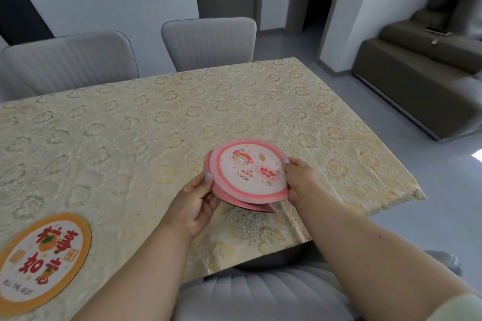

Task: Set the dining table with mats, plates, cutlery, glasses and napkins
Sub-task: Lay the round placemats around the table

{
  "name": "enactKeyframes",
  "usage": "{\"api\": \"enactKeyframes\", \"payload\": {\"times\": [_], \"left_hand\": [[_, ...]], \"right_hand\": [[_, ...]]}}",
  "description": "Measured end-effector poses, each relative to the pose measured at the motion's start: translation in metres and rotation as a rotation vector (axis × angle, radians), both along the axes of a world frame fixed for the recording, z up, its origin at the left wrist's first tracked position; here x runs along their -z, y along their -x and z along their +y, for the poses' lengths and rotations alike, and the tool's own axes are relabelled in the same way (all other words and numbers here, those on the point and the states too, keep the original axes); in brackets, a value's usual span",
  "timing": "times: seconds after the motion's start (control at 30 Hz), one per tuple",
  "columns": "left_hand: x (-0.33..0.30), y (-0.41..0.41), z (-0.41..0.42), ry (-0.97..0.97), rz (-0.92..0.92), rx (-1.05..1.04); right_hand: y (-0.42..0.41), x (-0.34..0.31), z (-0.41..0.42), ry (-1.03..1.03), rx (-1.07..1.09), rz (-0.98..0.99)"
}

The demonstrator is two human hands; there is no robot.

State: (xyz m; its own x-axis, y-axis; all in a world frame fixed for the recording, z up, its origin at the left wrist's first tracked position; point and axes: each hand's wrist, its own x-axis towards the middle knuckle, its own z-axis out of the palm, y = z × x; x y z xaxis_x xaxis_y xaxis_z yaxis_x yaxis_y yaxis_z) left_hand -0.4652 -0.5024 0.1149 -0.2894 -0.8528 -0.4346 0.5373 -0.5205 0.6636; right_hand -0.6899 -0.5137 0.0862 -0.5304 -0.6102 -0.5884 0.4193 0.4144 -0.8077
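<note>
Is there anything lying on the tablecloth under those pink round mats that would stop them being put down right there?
Nothing visible. The left hand and right hand hold the stack of round pink "Good Luck" mats by its edges over bare gold-patterned tablecloth. The only other item, a round orange-rimmed mat, lies far off to the left.

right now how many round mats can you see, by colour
orange mat, lying on the table: 1
pink mats, in a stack gripped by the left hand and right hand: at least 2; the exact number can't be told
total: at least 3
</note>
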Motion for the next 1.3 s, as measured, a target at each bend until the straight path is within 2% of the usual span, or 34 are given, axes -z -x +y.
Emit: {"api": "enactKeyframes", "payload": {"times": [0.07,0.13,0.23,0.33,0.47,0.57,0.67,0.7,0.73,0.8,0.87,0.93,1.0,1.1,1.17,1.3], "left_hand": [[0.000,-0.009,-0.005,0.010,0.032,-0.102],[-0.003,-0.022,-0.011,0.033,0.049,-0.208],[-0.013,-0.031,-0.017,0.064,0.052,-0.288],[-0.024,-0.029,-0.019,0.081,0.048,-0.323],[-0.034,-0.024,-0.016,0.108,0.053,-0.331],[-0.040,-0.015,-0.012,0.121,0.046,-0.309],[-0.046,-0.003,-0.007,0.126,0.042,-0.256],[-0.048,0.001,-0.005,0.122,0.044,-0.236],[-0.050,0.005,-0.004,0.115,0.049,-0.222],[-0.053,0.011,0.000,0.102,0.056,-0.198],[-0.058,0.016,0.006,0.088,0.062,-0.173],[-0.063,0.019,0.012,0.067,0.056,-0.145],[-0.070,0.018,0.017,0.064,-0.008,-0.107],[-0.073,0.014,0.017,0.077,-0.219,-0.056],[-0.073,0.015,0.017,0.079,-0.333,-0.030],[-0.079,0.031,0.020,0.104,-0.401,0.006]], "right_hand": [[0.009,0.003,0.001,-0.004,0.035,-0.010],[0.021,0.006,0.009,-0.046,0.023,0.079],[0.035,0.019,0.025,-0.237,-0.230,0.374],[0.038,0.029,0.032,-0.406,-0.502,0.542],[0.034,0.020,0.028,-0.582,-0.740,0.787],[0.031,0.019,0.033,-0.654,-0.758,0.920],[0.026,0.008,0.033,-0.546,-0.581,1.055],[0.024,0.002,0.029,-0.454,-0.572,0.993],[0.019,-0.008,0.024,-0.354,-0.573,0.818],[0.003,-0.027,0.022,-0.225,-0.579,0.210],[-0.009,-0.042,0.027,-0.137,-0.594,-0.239],[-0.014,-0.048,0.031,-0.017,-0.514,-0.416],[-0.013,-0.049,0.030,0.101,-0.376,-0.373],[-0.002,-0.055,0.032,0.154,-0.316,-0.056],[0.005,-0.061,0.040,0.173,-0.289,0.069],[0.021,-0.074,0.052,0.240,-0.250,0.237]]}}
